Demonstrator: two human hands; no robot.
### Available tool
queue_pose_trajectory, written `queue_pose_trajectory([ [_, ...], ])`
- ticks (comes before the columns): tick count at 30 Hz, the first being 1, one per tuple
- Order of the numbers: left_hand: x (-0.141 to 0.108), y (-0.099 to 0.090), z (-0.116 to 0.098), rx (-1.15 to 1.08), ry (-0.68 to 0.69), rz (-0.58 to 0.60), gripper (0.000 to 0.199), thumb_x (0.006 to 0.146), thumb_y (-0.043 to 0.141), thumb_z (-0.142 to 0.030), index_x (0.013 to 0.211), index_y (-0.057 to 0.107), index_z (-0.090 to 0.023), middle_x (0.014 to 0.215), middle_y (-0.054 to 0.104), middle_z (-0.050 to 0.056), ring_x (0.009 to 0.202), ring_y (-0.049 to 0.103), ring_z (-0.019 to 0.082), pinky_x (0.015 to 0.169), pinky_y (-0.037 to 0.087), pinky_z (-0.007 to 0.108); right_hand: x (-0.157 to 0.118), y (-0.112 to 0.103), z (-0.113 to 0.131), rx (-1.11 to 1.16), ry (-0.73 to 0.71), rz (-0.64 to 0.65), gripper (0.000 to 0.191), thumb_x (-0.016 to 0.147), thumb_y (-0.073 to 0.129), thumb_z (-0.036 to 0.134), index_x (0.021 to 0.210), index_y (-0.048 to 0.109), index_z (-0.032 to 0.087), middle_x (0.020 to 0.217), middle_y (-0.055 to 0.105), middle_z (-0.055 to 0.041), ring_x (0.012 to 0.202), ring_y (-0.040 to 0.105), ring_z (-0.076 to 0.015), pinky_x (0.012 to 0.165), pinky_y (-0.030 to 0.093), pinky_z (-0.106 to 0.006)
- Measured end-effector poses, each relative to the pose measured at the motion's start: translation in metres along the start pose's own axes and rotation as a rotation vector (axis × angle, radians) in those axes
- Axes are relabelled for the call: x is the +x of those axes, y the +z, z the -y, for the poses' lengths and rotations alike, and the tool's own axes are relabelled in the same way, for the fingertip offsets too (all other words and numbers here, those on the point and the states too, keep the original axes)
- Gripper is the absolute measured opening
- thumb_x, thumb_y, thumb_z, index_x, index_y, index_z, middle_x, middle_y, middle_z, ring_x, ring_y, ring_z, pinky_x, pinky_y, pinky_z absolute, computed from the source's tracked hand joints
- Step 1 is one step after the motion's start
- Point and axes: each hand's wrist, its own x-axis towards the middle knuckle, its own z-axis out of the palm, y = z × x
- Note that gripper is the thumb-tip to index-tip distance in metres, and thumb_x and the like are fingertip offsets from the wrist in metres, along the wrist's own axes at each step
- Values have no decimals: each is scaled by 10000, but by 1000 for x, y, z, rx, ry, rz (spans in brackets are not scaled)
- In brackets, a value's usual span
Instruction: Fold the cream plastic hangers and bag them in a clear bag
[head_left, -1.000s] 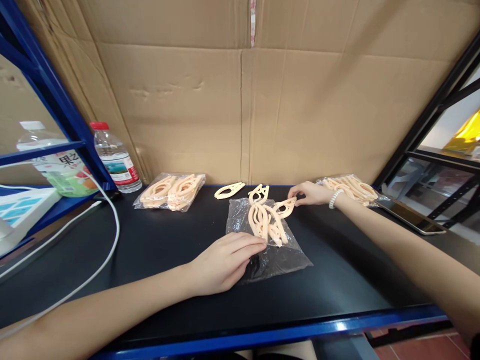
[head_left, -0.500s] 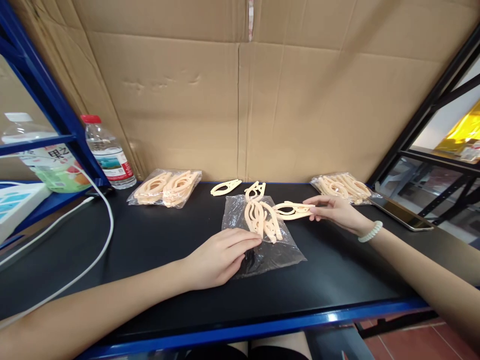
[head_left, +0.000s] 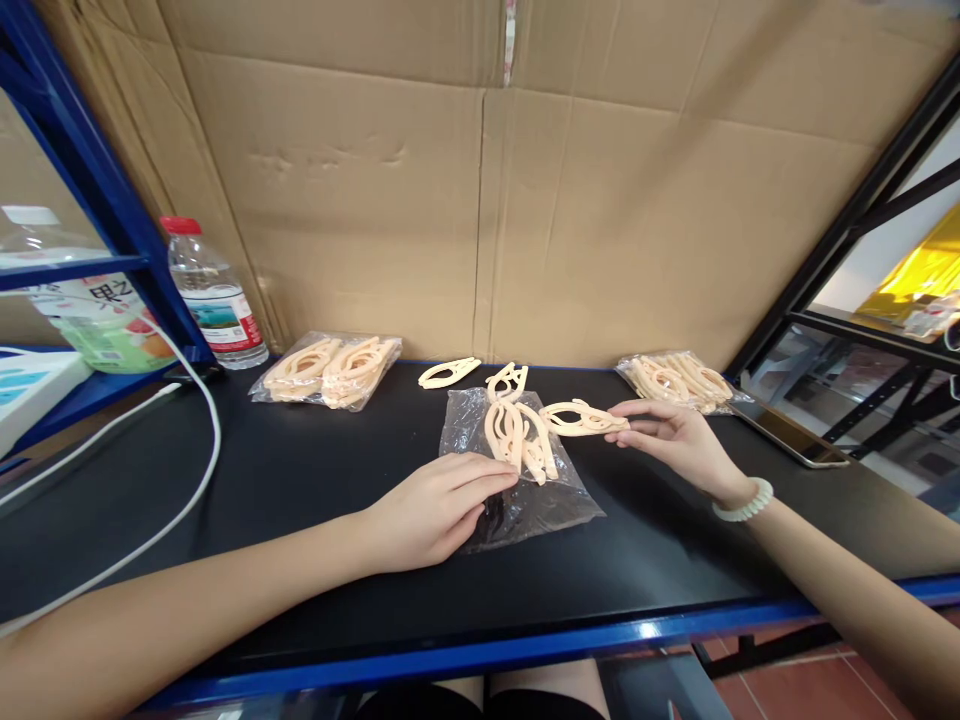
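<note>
A clear plastic bag (head_left: 551,510) lies on the black tabletop in front of me, with several peach folding hangers (head_left: 504,432) on its upper part. The fingers of my left hand (head_left: 442,505) are closed at the near end of one of these hangers, over the bag; my thumb is partly hidden. Between the thumb and fingers of my right hand (head_left: 679,440) is the narrow end of another folded hanger (head_left: 574,418), whose rounded end reaches the pile. Just beyond the bag lies a hanger with a hooked top (head_left: 508,380). One loose hanger (head_left: 448,373) rests farther left.
Filled bags of hangers stand at the back left (head_left: 330,372) and back right (head_left: 673,380). A phone (head_left: 787,432) lies at right. A water bottle (head_left: 214,300) and a white cable (head_left: 202,480) are at left. Cardboard (head_left: 360,200) walls the back.
The hanger in my right hand has turned slightly, and my right fingers have shifted on its narrow end. My left hand stays on the bag. The view has moved a little.
</note>
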Motion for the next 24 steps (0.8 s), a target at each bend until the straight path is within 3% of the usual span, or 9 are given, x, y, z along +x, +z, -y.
queue_pose_trajectory([
  [3, 0, 0, 0, -7, 2, -5, 469, 890, 418, -63, 1341, 463, -182, 1302, 592, 105, 1157, 563, 223, 985, 488, 397, 0, 5, -3, -81, -174, 13, 297, 809, 741, 383, 1016, 681, 178, 1180, 623, -117, 852, 710, -232, 824, 621, -394],
  [6, 1, 0, 0, -7, 4, -6, 472, 886, 424, -61, 1340, 464, -182, 1294, 596, 106, 1152, 565, 220, 982, 490, 396, 0, 7, -3, -346, -413, 21, 156, 920, 613, 270, 1041, 687, 207, 1138, 650, -87, 931, 688, -217, 861, 605, -384],
  [11, 1, 0, 0, -2, 3, -7, 465, 890, 422, -61, 1338, 461, -177, 1291, 595, 109, 1148, 564, 222, 977, 490, 395, -1, 6, 4, -718, -754, -27, 217, 943, 562, 141, 1128, 656, 204, 1083, 685, -74, 975, 668, -206, 896, 572, -349],
  [16, 0, -1, 0, 1, 11, -7, 461, 889, 425, -65, 1337, 461, -168, 1299, 589, 114, 1153, 561, 223, 979, 490, 392, -5, 4, 22, -830, -870, -136, 238, 900, 630, 94, 1126, 644, 166, 1027, 690, -88, 897, 679, -200, 860, 571, -317],
  [24, 0, 0, 0, -5, -8, -6, 475, 887, 419, -63, 1344, 461, -184, 1300, 591, 105, 1163, 559, 223, 988, 485, 396, -26, 13, 42, -798, -904, -166, 306, 862, 665, 57, 1143, 647, 177, 972, 683, -76, 827, 679, -205, 779, 581, -312],
])
